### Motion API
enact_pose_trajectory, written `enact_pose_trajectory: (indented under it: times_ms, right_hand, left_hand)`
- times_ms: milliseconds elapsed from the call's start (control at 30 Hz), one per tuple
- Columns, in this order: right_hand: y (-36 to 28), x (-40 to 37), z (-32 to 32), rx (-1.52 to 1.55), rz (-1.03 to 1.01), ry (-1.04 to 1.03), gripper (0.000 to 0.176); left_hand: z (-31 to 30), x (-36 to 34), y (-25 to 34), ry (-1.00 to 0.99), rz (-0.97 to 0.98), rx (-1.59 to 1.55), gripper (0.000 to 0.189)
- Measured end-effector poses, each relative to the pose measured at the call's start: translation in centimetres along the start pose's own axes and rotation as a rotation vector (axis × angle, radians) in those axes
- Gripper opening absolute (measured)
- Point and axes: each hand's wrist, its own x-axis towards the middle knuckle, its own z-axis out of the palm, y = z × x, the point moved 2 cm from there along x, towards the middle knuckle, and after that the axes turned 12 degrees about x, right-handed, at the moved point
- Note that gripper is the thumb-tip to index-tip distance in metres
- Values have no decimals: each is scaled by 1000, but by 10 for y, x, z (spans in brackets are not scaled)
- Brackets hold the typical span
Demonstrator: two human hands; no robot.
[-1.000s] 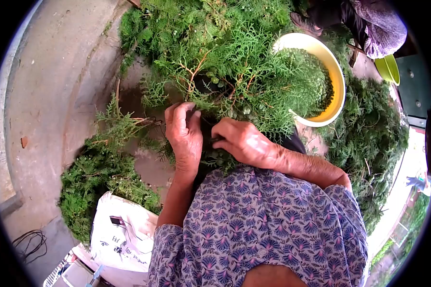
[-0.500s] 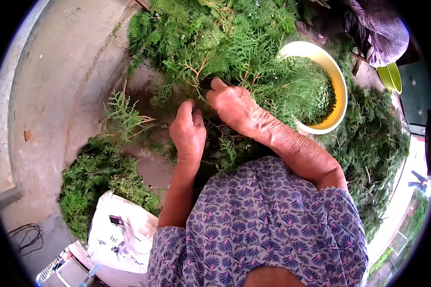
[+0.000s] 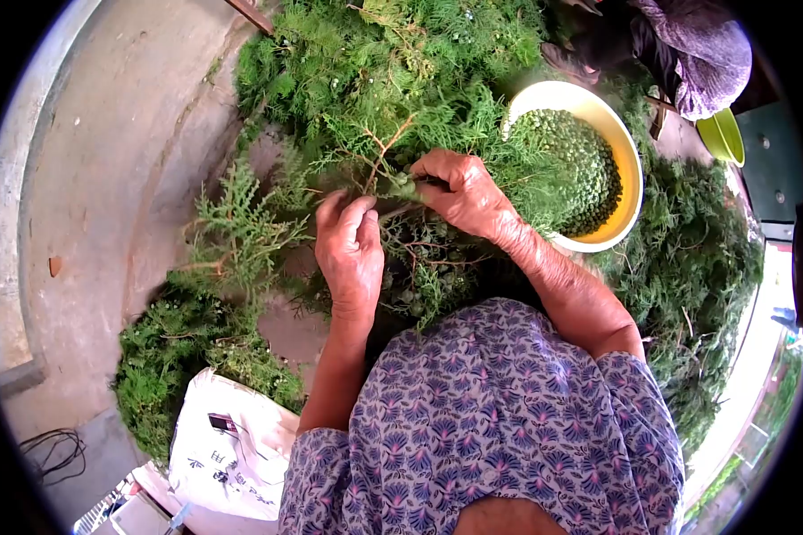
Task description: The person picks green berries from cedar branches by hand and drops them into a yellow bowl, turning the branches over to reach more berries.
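My left hand point(image 3: 350, 259) is closed on the stem of a conifer branch point(image 3: 385, 150), whose bare orange-brown fork sticks up above the fingers. Just to the right, my right hand point(image 3: 468, 198) has thumb and fingers pinched around small green cones point(image 3: 403, 185) beside that stem; the fingertips are partly hidden. Right of this hand stands a yellow basin point(image 3: 632, 178) with a pale rim, holding many small green cones point(image 3: 584, 156). Feathery green sprigs overlap its left side. More cut branches point(image 3: 428, 267) lie beneath both hands.
A large heap of green branches point(image 3: 393, 62) lies ahead, with another pile point(image 3: 678, 267) at right. Near left are more cuttings point(image 3: 178, 339) and a white sack point(image 3: 241, 446) with a phone point(image 3: 222, 422) on it. A person in a purple top point(image 3: 709, 53) sits by a green basin point(image 3: 725, 138).
My right hand has moved slightly right and down, opening a gap from the left hand. The forked stem now stands further right, and green cones show at the right fingertips.
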Motion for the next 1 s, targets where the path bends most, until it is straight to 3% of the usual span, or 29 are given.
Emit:
enact_pose_trajectory:
  times_ms: [33,100,167,233,367,400,500,533,667,1000]
  right_hand:
    - [-1,0,-3,0,0,6,16]
    - [-1,-2,-7,28,15,-50,15]
    - [5,-3,-9,42,-37,-78,16]
    - [5,-3,-10,64,-81,-139,16]
    - [1,1,-14,72,48,-188,21]
    - [4,-1,-12,54,-34,-171,17]
    - [4,0,-10,58,-27,-206,22]
    - [8,-1,-8,3,-125,-202,18]
    - [3,-2,-2,-61,-146,-183,19]
    - [-2,-5,1,-49,-40,-108,22]
  left_hand:
    - [-3,1,4,-2,5,-2,17]
    - [-7,-1,9,-174,-191,-80,15]
    - [-8,1,13,-183,-143,-132,18]
    - [-13,4,21,-433,-735,-659,25]
    - [1,0,24,-335,-684,-811,31]
    - [4,-1,24,-389,-655,-753,29]
    - [10,-1,26,-372,-657,-777,25]
    - [13,-1,25,-367,-618,-764,23]
    - [14,0,22,-394,-657,-802,22]
    - [21,-1,16,-473,-500,-858,20]
